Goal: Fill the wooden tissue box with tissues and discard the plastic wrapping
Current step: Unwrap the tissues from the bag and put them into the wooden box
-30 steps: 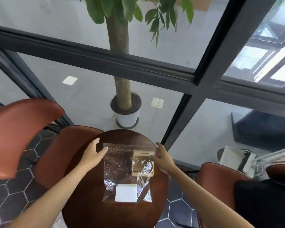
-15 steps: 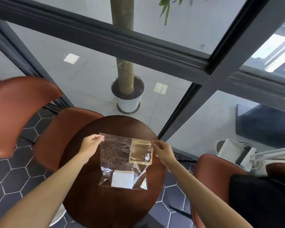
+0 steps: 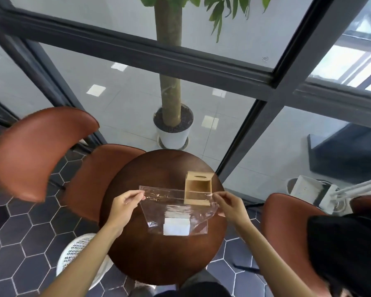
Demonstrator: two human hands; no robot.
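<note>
A clear plastic bag (image 3: 176,205) hangs above the round dark wooden table (image 3: 159,258), stretched between both hands. My left hand (image 3: 124,203) pinches its top left corner and my right hand (image 3: 228,203) pinches its top right corner. A white stack of tissues (image 3: 176,226) lies in the bottom of the bag. The light wooden tissue box (image 3: 198,187) stands on the table behind the bag, on its side with its open face toward me and its slotted panel facing up; the bag's top edge crosses its lower part.
A white perforated waste basket (image 3: 77,251) stands on the floor at the table's left. Brown chairs sit left (image 3: 36,151) and right (image 3: 283,228). A potted tree (image 3: 172,127) stands behind the glass wall beyond the table.
Both hands have gripped the bag's top corners and lifted and pulled it toward me. The wooden box now stands behind the bag. The camera has tilted down.
</note>
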